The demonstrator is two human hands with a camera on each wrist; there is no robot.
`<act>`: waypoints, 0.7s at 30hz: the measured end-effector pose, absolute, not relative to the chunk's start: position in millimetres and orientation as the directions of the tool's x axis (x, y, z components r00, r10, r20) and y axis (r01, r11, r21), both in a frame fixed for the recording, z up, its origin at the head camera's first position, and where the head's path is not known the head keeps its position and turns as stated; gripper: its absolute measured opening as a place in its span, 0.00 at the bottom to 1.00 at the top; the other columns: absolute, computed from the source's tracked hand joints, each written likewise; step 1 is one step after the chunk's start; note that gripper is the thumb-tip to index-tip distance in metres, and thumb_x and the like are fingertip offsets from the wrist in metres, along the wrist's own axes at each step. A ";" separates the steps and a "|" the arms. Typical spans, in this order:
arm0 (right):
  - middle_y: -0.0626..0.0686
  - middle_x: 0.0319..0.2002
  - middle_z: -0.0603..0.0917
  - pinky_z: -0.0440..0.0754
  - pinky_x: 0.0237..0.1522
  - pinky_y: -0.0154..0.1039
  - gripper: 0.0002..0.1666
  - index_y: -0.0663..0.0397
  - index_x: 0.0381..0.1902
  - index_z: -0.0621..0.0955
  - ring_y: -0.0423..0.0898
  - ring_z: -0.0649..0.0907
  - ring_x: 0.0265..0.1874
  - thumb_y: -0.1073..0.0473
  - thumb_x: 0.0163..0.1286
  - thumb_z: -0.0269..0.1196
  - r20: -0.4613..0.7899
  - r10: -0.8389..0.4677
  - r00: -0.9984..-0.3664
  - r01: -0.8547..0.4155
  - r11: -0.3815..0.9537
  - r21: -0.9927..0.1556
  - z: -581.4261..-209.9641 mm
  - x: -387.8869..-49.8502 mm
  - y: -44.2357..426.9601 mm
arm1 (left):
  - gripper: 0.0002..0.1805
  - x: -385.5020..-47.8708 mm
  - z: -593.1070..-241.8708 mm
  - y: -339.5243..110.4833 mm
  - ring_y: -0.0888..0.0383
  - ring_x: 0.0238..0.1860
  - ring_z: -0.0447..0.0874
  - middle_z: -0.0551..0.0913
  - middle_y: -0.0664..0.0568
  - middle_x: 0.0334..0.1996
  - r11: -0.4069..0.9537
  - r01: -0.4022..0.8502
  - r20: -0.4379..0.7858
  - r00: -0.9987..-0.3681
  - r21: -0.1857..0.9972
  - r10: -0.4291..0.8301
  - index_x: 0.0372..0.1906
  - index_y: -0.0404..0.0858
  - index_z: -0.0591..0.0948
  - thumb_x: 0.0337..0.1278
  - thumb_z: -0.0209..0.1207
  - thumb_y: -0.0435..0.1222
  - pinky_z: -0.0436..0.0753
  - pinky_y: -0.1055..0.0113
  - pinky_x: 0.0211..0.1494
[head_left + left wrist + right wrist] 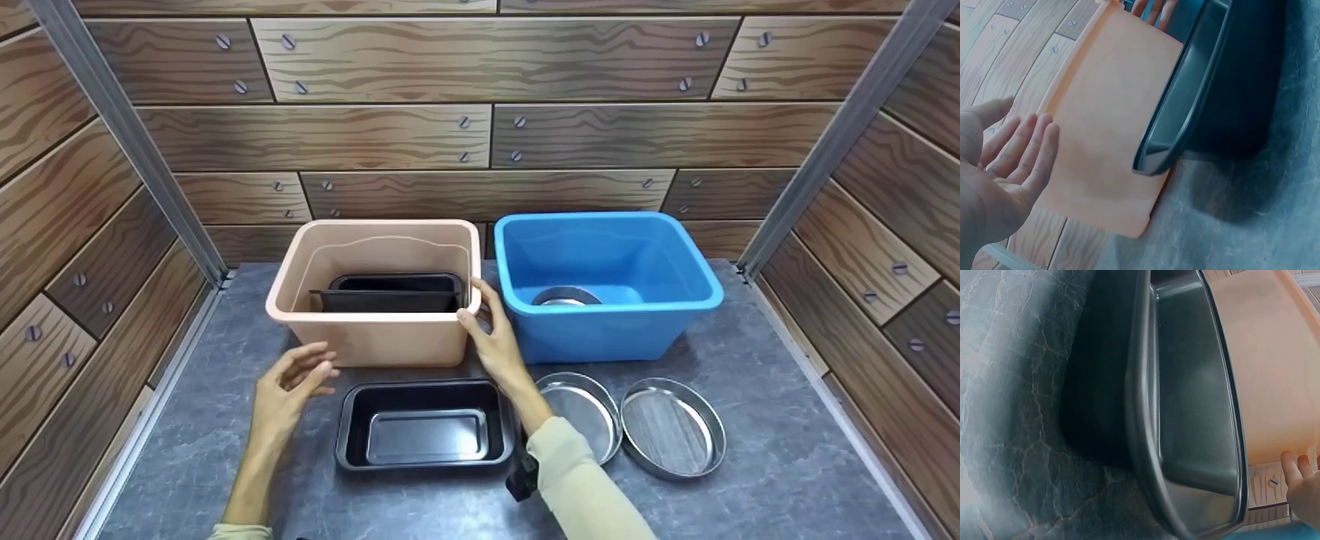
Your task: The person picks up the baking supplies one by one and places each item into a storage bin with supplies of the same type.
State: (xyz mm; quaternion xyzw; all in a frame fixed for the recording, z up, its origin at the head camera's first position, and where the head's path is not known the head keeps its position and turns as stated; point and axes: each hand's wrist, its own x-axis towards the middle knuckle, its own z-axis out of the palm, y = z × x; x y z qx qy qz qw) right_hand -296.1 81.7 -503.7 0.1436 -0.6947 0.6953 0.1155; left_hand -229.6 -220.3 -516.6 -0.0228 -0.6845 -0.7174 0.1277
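The plank-patterned wall (480,135) fills the far side at 12 o'clock. Below it spreads the grey, marbled worktop (420,510).

Taking bearings from the black pan (427,435) at the front, the blue bin (600,341) stands at 2 o'clock. The peach bin (375,345) stands upright at 12 o'clock, just beside the blue one. The black pan itself is upright on the worktop, its inside bare. Within the peach bin sit two dark pans (386,302), one behind the other; I cannot tell exactly how the nearer one is propped.

Two round tins (673,431) lie side by side at 3 o'clock, the nearer one partly hidden by the right forearm. A third round tin (566,292) sits inside the blue bin, towards its 8 o'clock.

The right hand (496,349), at 1 o'clock, touches the peach bin's near corner, thumb in front and fingers along the end; its grip is wide. The left hand (289,382), at 10 o'clock, hovers near that bin's other near corner, its grip loose and holding nothing.
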 end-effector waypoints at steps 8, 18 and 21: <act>0.64 0.77 0.65 0.71 0.73 0.57 0.36 0.62 0.78 0.64 0.63 0.72 0.69 0.64 0.76 0.63 0.341 -0.039 -0.939 -0.341 0.005 -0.940 -513.8 -306.0 81.7 | 0.21 -222.6 -534.8 -222.7 0.53 0.45 0.90 0.83 0.29 0.56 0.006 0.173 0.173 -0.983 0.985 -0.057 0.62 0.26 0.79 0.65 0.64 0.23 0.92 0.52 0.47; 0.57 0.76 0.67 0.72 0.73 0.53 0.36 0.53 0.78 0.66 0.63 0.72 0.69 0.61 0.76 0.64 0.363 -0.034 -0.931 -0.362 -0.017 -0.932 -535.2 -319.6 83.7 | 0.21 -214.3 -557.2 -223.6 0.56 0.45 0.89 0.86 0.34 0.54 0.075 0.161 0.167 -0.982 0.984 -0.082 0.60 0.27 0.82 0.62 0.67 0.24 0.92 0.55 0.47; 0.57 0.76 0.68 0.72 0.73 0.51 0.36 0.53 0.78 0.67 0.65 0.71 0.70 0.61 0.77 0.64 0.367 -0.036 -0.929 -0.366 -0.026 -0.930 -534.3 -318.8 83.9 | 0.22 -211.2 -561.8 -223.7 0.56 0.46 0.88 0.85 0.34 0.55 0.096 0.144 0.153 -0.984 0.985 -0.090 0.61 0.28 0.82 0.61 0.68 0.25 0.92 0.58 0.48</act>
